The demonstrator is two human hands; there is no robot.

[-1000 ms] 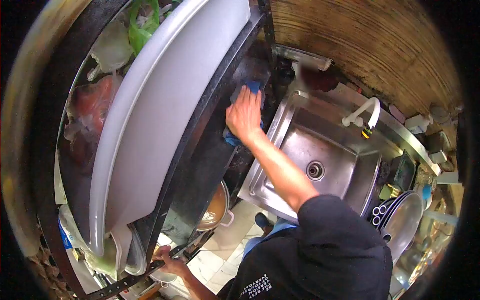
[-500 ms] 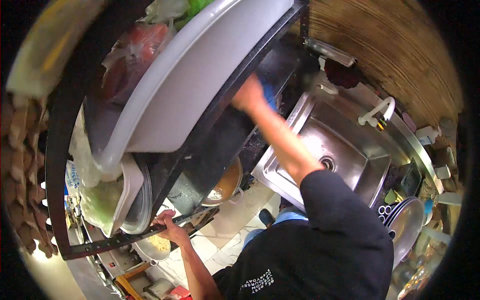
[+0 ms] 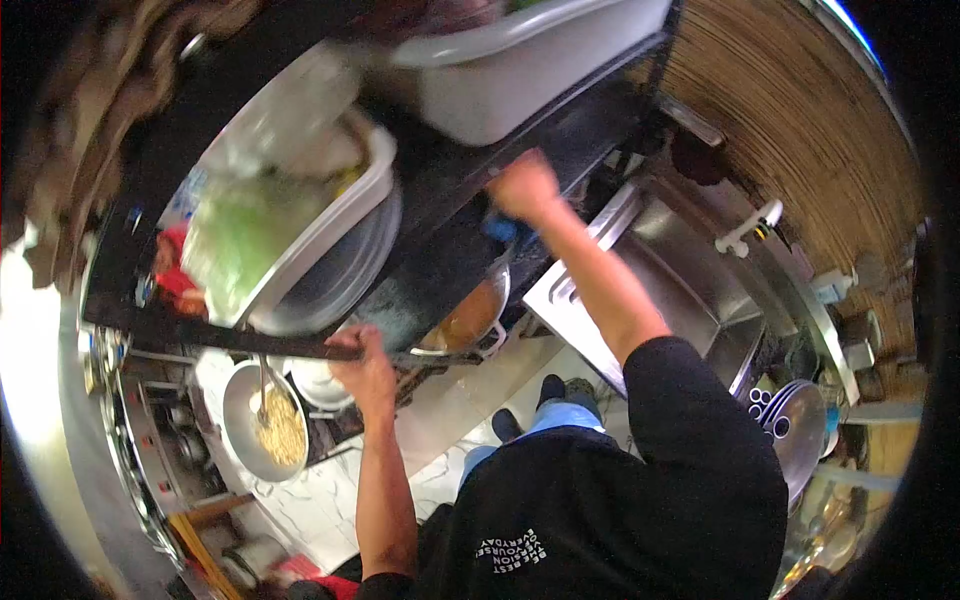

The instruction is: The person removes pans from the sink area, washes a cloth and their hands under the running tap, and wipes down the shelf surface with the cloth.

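Observation:
My left hand [image 3: 365, 375] is closed around the front rail of a black shelf rack [image 3: 240, 340], at the lower left. My right hand [image 3: 527, 187] is curled like a fist and blurred, up at the edge of the same rack, below a white tub [image 3: 480, 95]. What its fingers hold is hidden. Close beneath it shows a small blue thing [image 3: 500, 226], perhaps a cloth; I cannot tell whether they touch. On the rack near my left hand sits a white tray [image 3: 340, 215] with plastic bags of green produce [image 3: 240, 230] and a clear round lid under it.
A steel sink [image 3: 665, 270] with a white faucet [image 3: 750, 230] is to the right. Several pans [image 3: 790, 430] stand beyond it. Below the rack are a pan of orange-brown food [image 3: 465, 318] and a wok of noodles [image 3: 280, 430] with a utensil. Tiled floor lies beneath me.
The view has shifted, bringing the tray and the noodle wok further into sight. My right hand has moved slightly along the rack; my left hand stays on the rail.

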